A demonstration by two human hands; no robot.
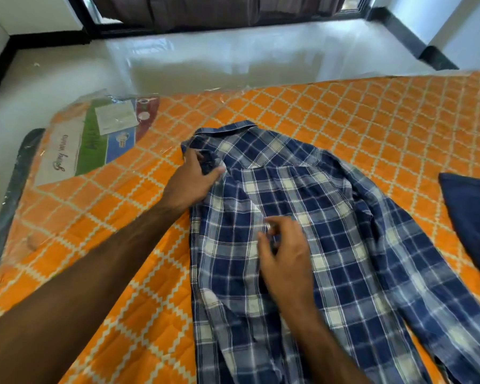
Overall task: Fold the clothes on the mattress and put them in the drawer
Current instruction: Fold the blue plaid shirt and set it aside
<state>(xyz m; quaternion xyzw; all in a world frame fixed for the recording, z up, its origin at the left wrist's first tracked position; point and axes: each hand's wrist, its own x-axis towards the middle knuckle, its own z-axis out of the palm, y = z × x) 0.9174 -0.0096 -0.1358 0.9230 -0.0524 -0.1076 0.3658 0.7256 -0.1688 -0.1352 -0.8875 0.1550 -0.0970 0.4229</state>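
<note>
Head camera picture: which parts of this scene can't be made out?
- Plaid shirt: hem cut off by the bottom edge.
- Dark blue garment: cut off by the right edge.
- Drawer: not in view.
- Mattress label: print too small to read.
- Right hand: blurred; grip unclear.
</note>
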